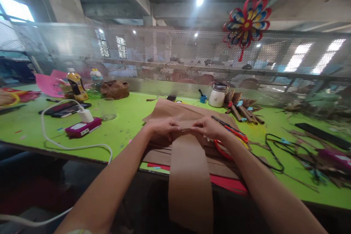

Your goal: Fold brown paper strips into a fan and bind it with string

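Observation:
A long strip of brown paper hangs over the table's front edge, its far end pinched between my two hands. My left hand grips that end from the left, thumb and fingers closed on it. From the other side my right hand pinches the same end, which looks folded into a narrow edge. Beneath lie brown paper sheets in a stack, with red paper under them at the front. Scissors with red handles lie beside my right hand, partly hidden by my wrist.
At the left are a purple power strip with a white plug, a clear cup and a yellow bottle. A white jug and rolled brown paper pieces stand behind. Black cable and scraps lie right.

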`<move>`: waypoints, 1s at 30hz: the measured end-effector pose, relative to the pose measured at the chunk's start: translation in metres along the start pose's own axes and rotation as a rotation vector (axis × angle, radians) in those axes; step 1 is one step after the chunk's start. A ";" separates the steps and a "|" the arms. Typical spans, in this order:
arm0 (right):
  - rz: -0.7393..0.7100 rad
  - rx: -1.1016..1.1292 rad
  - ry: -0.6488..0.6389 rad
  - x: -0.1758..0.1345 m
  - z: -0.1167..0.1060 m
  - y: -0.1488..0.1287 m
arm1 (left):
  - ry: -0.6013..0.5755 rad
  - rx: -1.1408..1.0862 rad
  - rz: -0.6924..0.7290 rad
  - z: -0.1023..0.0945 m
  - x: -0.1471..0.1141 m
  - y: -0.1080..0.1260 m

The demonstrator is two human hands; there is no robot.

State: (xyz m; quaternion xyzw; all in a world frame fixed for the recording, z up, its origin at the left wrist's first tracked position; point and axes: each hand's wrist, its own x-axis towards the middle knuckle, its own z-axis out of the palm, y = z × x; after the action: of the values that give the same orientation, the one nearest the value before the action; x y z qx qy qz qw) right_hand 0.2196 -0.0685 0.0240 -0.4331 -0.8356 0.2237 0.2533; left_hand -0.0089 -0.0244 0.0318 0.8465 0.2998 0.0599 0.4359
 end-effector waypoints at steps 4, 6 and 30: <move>-0.005 -0.002 0.013 0.000 -0.001 0.006 | 0.046 0.115 0.058 -0.001 0.003 -0.003; -0.011 -0.003 0.016 0.000 -0.002 0.007 | 0.083 0.188 0.099 0.001 0.004 -0.004; 0.000 0.036 0.022 0.001 0.000 0.002 | 0.239 0.437 0.160 0.007 -0.002 0.020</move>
State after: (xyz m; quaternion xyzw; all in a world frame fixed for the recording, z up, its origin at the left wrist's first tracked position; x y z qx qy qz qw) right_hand 0.2205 -0.0668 0.0227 -0.4309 -0.8287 0.2337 0.2703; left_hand 0.0011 -0.0387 0.0433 0.9285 0.2870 0.1278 0.1978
